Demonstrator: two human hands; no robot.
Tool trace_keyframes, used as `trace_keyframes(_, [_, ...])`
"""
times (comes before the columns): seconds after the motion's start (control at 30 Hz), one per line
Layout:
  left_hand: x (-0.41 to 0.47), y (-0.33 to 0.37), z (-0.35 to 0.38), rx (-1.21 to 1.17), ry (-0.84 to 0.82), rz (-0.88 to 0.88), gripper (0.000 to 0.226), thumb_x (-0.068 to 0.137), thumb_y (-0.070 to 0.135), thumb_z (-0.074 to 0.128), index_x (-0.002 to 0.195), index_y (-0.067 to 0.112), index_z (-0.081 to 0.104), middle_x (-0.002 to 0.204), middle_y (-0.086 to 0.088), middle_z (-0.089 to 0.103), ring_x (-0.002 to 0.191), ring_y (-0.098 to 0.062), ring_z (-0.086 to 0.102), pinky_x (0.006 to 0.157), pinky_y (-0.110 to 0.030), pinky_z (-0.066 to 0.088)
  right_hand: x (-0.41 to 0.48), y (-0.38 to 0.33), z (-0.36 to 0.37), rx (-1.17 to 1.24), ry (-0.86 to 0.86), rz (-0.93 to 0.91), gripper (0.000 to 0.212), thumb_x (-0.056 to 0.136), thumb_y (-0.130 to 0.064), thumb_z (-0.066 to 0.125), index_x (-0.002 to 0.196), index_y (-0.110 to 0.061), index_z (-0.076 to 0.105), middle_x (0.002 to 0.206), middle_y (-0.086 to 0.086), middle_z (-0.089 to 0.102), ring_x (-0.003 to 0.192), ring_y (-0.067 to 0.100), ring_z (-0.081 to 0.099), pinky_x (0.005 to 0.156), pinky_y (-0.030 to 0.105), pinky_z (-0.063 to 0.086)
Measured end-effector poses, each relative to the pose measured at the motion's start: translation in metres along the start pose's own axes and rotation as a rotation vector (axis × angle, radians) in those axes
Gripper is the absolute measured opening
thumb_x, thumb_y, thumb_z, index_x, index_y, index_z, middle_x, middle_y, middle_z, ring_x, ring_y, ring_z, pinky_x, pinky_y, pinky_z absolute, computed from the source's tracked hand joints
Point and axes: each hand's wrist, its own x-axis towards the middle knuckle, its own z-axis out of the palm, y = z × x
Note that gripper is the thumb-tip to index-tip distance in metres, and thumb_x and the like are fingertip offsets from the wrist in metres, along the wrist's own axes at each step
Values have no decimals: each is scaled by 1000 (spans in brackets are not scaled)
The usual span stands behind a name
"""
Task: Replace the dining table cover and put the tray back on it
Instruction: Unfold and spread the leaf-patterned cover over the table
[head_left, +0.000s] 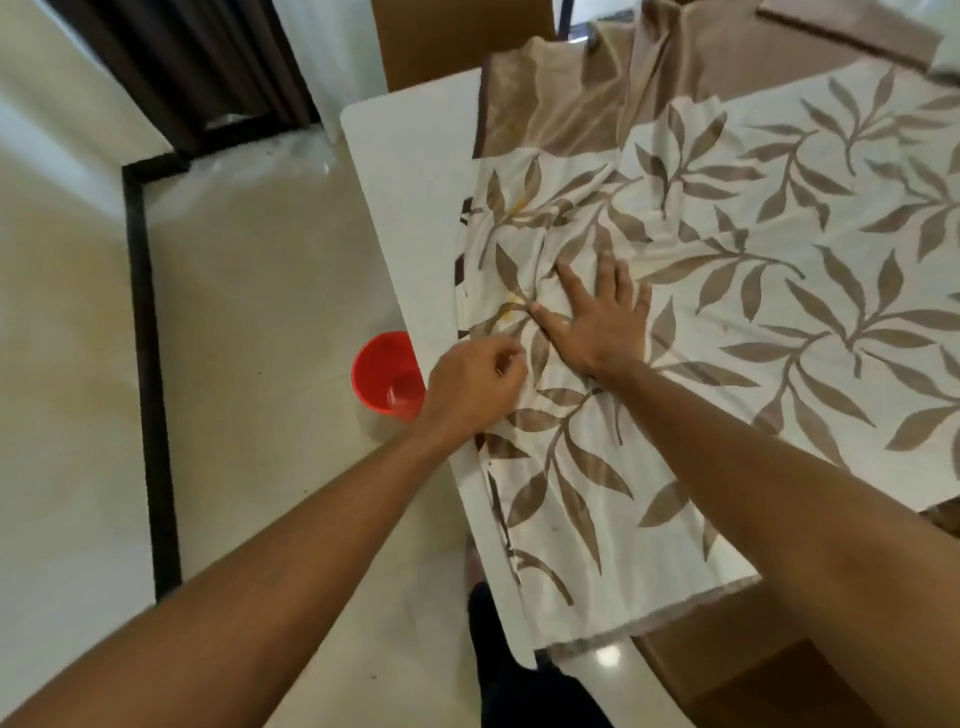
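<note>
One cover (727, 270), one table (400, 171), one red cup (385, 375), two hands (475, 384) (597, 319).

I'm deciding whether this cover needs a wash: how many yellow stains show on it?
2 on the cover: one yellow stain near the brown border, another beside the right hand's thumb tip. Hands or folds may hide others.

The left forearm (249, 561) and right forearm (779, 499) are bare as far as they show. Dark clothing (498, 654) covers the lower body between them.
</note>
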Motion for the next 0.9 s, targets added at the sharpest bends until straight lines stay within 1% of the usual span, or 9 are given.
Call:
trace_keyframes(0.1, [66, -20, -13, 29, 61, 102, 29, 92, 29, 57, 114, 18, 71, 104, 1, 71, 98, -20, 64, 90, -38, 51, 22, -23, -3, 9, -15, -40, 82, 87, -87, 15, 159, -48, 10, 170, 8, -8, 156, 27, -11, 122, 60, -5])
trace_keyframes(0.2, [120, -29, -21, 170, 107, 226, 37, 90, 35, 56, 122, 19, 66, 118, 0, 64, 110, -23, 57, 94, -39, 48, 26, -45, 2, -36, -53, -94, 80, 89, -82, 13, 160, -46, 3, 170, 11, -13, 156, 28, -15, 122, 60, -5])
trace_keyframes(0.3, [164, -35, -25, 297, 28, 422, 40, 91, 35, 56, 126, 18, 65, 131, -3, 59, 124, -24, 51, 101, -42, 45, 24, -66, 11, -36, -43, -124, 85, 91, -80, 16, 162, -36, -1, 169, 12, -14, 155, 28, -18, 122, 59, -7])
trace_keyframes(0.4, [195, -52, -29, 456, -134, 578, 48, 94, 41, 50, 136, 19, 59, 148, -9, 50, 143, -29, 37, 116, -47, 32, 14, -89, 20, 6, -27, -159, 90, 90, -85, 17, 162, -33, 6, 170, 12, -8, 156, 27, -16, 123, 56, -12])
trace_keyframes(0.47, [211, -59, -33, 528, -252, 565, 58, 94, 48, 42, 145, 22, 48, 158, -9, 38, 150, -30, 24, 119, -53, 26, 5, -102, 24, 35, -7, -167, 87, 89, -87, 19, 161, -38, 13, 170, 11, -4, 156, 26, -14, 123, 55, -12])
trace_keyframes(0.57, [237, -70, -38, 610, -383, 535, 66, 93, 52, 34, 154, 27, 34, 164, -5, 25, 152, -32, 16, 119, -58, 20, 0, -115, 28, 56, 9, -134, 82, 88, -87, 22, 158, -44, 24, 171, 7, -1, 157, 25, -9, 123, 56, -10])
trace_keyframes(0.7, [242, -96, -47, 585, -357, 477, 70, 90, 60, 22, 156, 34, 24, 166, -4, 18, 153, -34, 11, 121, -57, 14, 0, -120, 23, 58, 3, -87, 76, 89, -84, 28, 155, -47, 26, 171, 0, 5, 157, 22, -1, 124, 56, -2])
trace_keyframes(0.8, [236, -121, -62, 559, -346, 429, 70, 92, 61, 26, 157, 37, 15, 167, -3, 12, 153, -35, 4, 121, -57, 5, -2, -135, 19, 129, 25, -17, 70, 89, -80, 33, 149, -45, 40, 166, -3, 25, 151, 24, 22, 123, 55, 11])
trace_keyframes(0.9, [225, -135, -81, 596, -362, 376, 66, 98, 57, 28, 159, 34, 12, 168, -4, 8, 153, -38, 0, 122, -55, 2, -3, -152, 21, 182, 196, 38, 59, 88, -75, 45, 131, -38, 60, 150, -5, 47, 122, 21, 50, 108, 45, 35])
